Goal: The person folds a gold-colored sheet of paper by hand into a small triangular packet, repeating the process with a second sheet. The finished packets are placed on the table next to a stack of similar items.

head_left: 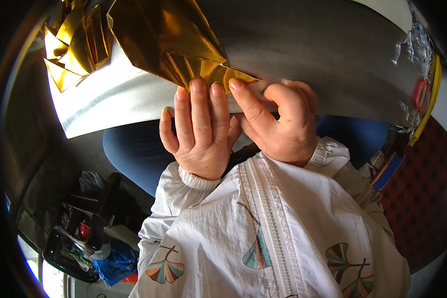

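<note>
The left hand (199, 134) is laid flat with its fingers stretched out and close together, the fingertips pressed on the lower edge of a folded gold foil sheet (171, 42). The right hand (278, 121) is partly curled, and its forefinger is stretched forward so that its tip is set on the pointed corner of the same sheet; the remaining fingers are bent under (what they touch cannot be told). The two hands are held just beside each other, the thumbs nearly meeting.

The gold foil sheet is spread on a grey surface (312, 54), its creased point reaching down to the near edge where the fingertips are placed. A pile of folded gold foil pieces (77, 42) is seen well to the left, at the far corner of the surface. A strip of silver-white paper (109, 102) is laid along the near left edge. At the right end, shredded silver scraps (419, 39) and a red and yellow tool (424, 97) are seen.

Nearer the body, white jacket sleeves (263, 228) printed with leaf patterns are seen, and blue trousers (134, 151) below the surface.
</note>
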`<act>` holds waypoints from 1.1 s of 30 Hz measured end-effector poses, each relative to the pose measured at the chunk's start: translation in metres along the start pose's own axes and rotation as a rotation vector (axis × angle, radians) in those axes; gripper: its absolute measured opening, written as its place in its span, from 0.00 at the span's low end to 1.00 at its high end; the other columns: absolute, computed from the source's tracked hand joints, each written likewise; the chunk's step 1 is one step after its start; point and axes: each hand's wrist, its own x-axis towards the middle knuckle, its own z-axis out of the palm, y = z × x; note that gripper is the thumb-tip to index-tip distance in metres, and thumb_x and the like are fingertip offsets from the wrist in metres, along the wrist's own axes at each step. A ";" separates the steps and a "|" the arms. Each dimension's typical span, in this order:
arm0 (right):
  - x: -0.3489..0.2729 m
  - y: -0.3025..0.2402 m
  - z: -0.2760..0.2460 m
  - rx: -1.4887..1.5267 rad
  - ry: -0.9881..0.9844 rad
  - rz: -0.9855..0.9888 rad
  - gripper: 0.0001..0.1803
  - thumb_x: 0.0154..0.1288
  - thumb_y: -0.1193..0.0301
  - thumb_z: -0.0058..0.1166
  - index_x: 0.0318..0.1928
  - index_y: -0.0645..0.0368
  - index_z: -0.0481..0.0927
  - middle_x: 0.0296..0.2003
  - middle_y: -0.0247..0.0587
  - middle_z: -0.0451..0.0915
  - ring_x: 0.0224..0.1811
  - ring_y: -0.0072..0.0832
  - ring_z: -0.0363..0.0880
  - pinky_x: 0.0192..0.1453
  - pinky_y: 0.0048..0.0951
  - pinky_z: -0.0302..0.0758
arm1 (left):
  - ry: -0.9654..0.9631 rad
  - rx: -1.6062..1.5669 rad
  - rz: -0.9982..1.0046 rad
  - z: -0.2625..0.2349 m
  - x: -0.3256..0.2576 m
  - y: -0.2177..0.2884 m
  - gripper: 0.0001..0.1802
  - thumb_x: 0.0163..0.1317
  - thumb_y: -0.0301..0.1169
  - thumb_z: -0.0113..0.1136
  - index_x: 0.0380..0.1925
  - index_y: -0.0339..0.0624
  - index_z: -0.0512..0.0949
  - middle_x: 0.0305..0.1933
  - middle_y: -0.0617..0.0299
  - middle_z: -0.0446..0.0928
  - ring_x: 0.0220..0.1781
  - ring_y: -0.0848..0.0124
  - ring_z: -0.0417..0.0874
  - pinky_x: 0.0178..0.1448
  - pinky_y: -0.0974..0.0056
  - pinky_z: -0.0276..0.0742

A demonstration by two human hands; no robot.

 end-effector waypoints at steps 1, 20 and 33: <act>0.000 -0.002 0.000 0.007 0.001 0.028 0.20 0.54 0.68 0.64 0.50 0.46 0.86 0.38 0.21 0.70 0.37 0.19 0.71 0.51 0.30 0.68 | -0.006 0.007 0.003 0.000 0.000 0.000 0.26 0.73 0.52 0.41 0.61 0.54 0.74 0.66 0.62 0.72 0.67 0.64 0.72 0.73 0.54 0.54; 0.001 -0.002 -0.021 -0.043 -0.172 0.087 0.36 0.48 0.69 0.70 0.62 0.55 0.75 0.44 0.42 0.68 0.43 0.34 0.71 0.51 0.36 0.68 | -0.041 -0.170 -0.026 -0.012 0.004 -0.003 0.31 0.55 0.40 0.61 0.62 0.54 0.73 0.69 0.66 0.67 0.71 0.67 0.67 0.71 0.52 0.57; 0.024 -0.012 -0.023 -0.095 -0.432 -0.059 0.46 0.47 0.62 0.69 0.69 0.47 0.66 0.71 0.28 0.61 0.49 0.32 0.75 0.73 0.51 0.54 | -0.060 -0.301 -0.021 -0.020 0.002 -0.012 0.40 0.48 0.36 0.67 0.66 0.54 0.69 0.71 0.69 0.65 0.74 0.69 0.63 0.74 0.52 0.52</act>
